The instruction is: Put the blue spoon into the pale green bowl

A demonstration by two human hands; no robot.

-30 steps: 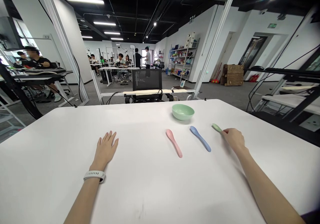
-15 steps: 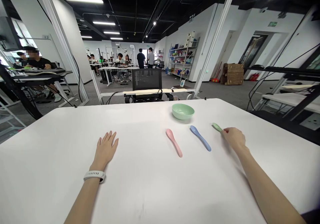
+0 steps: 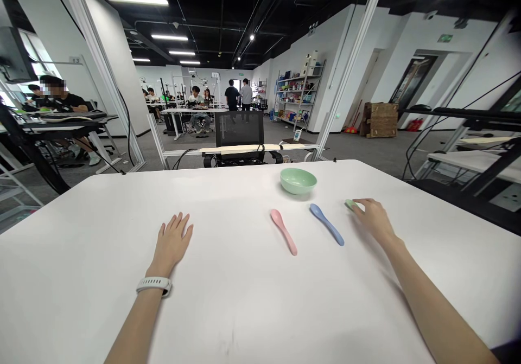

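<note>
My left hand (image 3: 173, 242) lies flat on the white table (image 3: 228, 293), palm down with its fingers spread and nothing in it. Farther right, my right hand (image 3: 374, 220) has its thumb and index finger around a green spoon (image 3: 349, 204). Only the spoon's bowl end shows; the hand covers its handle. Left of that hand a blue spoon (image 3: 326, 225) lies slanted on the table. A pink spoon (image 3: 284, 231) lies left of the blue one. Behind the spoons stands a green bowl (image 3: 298, 182), upright.
A black mesh chair (image 3: 239, 129) stands beyond the table's far edge, near a metal frame (image 3: 345, 71). Several people sit or stand at the back. A shelf unit (image 3: 299, 95) and a wooden crate (image 3: 379, 120) stand farther off.
My right hand has shifted forward and slightly left along the green spoon, so its fingers are now nearer the bowl end. My left hand, the other spoons and the bowl have stayed put.
</note>
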